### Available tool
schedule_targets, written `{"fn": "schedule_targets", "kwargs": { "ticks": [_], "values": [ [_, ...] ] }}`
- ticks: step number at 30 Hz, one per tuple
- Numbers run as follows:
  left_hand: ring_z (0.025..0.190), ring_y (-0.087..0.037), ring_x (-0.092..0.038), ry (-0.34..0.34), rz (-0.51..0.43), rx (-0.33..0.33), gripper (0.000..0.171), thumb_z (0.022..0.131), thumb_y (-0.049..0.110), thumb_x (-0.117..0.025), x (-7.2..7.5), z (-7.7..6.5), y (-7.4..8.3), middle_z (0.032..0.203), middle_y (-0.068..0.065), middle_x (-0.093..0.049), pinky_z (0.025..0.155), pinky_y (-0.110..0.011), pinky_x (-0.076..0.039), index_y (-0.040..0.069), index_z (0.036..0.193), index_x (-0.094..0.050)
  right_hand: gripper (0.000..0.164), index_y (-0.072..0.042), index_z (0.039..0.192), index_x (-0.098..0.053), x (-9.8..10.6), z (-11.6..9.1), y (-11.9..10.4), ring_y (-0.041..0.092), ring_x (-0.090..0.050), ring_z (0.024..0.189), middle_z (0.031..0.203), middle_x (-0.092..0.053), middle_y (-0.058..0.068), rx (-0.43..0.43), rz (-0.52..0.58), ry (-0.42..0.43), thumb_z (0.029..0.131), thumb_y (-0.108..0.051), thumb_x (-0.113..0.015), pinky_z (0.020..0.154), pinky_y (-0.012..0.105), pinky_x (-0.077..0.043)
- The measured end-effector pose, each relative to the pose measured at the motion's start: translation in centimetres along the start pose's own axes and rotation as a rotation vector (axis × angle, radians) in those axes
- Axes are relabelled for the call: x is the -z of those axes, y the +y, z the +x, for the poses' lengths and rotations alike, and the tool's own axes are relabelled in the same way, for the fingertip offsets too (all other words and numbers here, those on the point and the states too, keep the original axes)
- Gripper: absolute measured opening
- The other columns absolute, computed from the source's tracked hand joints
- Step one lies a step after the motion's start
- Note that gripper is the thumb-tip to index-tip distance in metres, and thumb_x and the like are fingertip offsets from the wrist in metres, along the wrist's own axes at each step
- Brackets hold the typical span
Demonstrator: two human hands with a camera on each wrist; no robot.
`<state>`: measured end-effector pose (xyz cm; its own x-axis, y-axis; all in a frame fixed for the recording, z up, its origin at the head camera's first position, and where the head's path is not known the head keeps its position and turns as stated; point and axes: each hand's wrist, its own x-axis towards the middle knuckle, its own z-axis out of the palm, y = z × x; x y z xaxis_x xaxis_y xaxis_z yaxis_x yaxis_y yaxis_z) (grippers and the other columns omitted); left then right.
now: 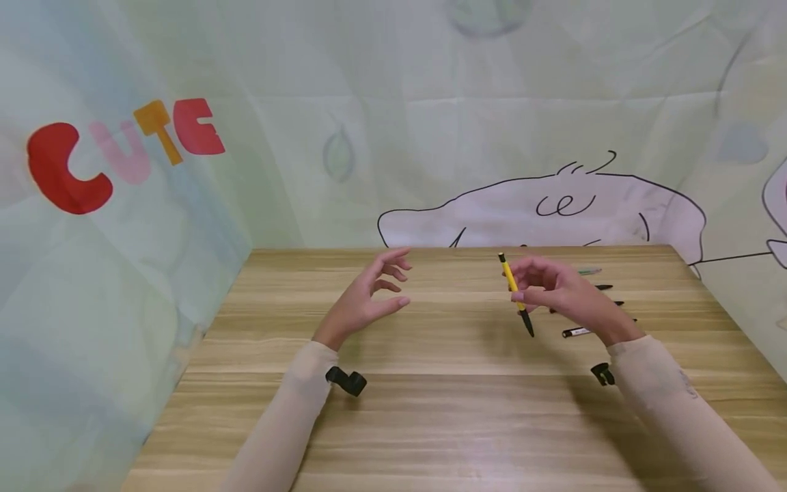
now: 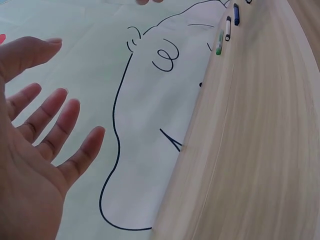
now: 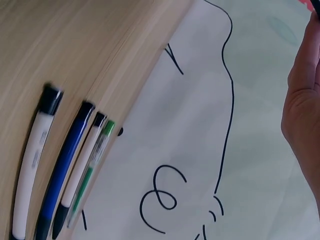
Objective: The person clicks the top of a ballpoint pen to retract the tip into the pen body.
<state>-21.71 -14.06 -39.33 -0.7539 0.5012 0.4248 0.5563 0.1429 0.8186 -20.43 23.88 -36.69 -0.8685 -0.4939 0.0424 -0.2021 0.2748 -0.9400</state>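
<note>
My right hand (image 1: 553, 290) pinches a yellow pen (image 1: 511, 279) with black ends between thumb and fingers, holding it tilted above the table. To the left, my left hand (image 1: 371, 294) hovers with nothing in it, its fingers loosely spread; the left wrist view shows that hand (image 2: 40, 135) with the palm bare. Under and beyond the right hand several pens lie in a row. In the right wrist view these are a white pen with a black cap (image 3: 34, 170), a blue pen (image 3: 65, 165), a thinner white pen (image 3: 80, 172) and a clear green pen (image 3: 92, 172).
The wooden table (image 1: 393, 424) reaches back to a printed cloth wall (image 1: 344, 123) with a cartoon outline. More cloth with the letters CUTE (image 1: 70, 171) hangs at the left. Black mounts (image 1: 347, 380) sit at both wrists.
</note>
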Motion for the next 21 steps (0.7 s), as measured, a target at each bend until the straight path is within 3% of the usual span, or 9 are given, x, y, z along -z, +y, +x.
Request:
{"fn": "schedule_targets", "kwargs": {
  "ticks": [7, 12, 21],
  "values": [
    [0.116, -0.033, -0.055, 0.01, -0.005, 0.015, 0.075, 0.09, 0.004, -0.074, 0.9, -1.1, -0.2, 0.135, -0.011, -0.053, 0.097, -0.054, -0.052, 0.019, 0.154, -0.039, 0.029, -0.008, 0.12, -0.063, 1.8, -1.8, 0.5, 0.023, -0.064, 0.095, 0.104, -0.064, 0.015, 0.024, -0.069, -0.056, 0.093, -0.011, -0.074, 0.08, 0.037, -0.062],
    [0.117, -0.043, -0.053, 0.014, 0.01, 0.023, 0.074, 0.09, 0.003, -0.074, 1.4, -1.7, -0.4, 0.135, -0.019, -0.051, 0.096, -0.053, -0.053, 0.016, 0.154, -0.039, 0.027, -0.009, 0.117, -0.066, 3.2, -3.2, 0.9, 0.02, -0.065, 0.091, 0.101, -0.066, 0.012, 0.057, -0.144, -0.101, 0.092, -0.008, -0.075, 0.073, 0.034, -0.062],
    [0.116, -0.04, -0.054, 0.028, 0.023, 0.024, 0.075, 0.088, 0.0, -0.075, 2.1, -2.6, -0.5, 0.135, -0.011, -0.053, 0.096, -0.051, -0.054, 0.022, 0.152, -0.042, 0.026, -0.008, 0.122, -0.065, 4.8, -4.9, 2.2, 0.023, -0.07, 0.087, 0.104, -0.066, 0.015, 0.127, -0.184, -0.247, 0.097, 0.0, -0.066, 0.072, 0.032, -0.06]
  ]
}}
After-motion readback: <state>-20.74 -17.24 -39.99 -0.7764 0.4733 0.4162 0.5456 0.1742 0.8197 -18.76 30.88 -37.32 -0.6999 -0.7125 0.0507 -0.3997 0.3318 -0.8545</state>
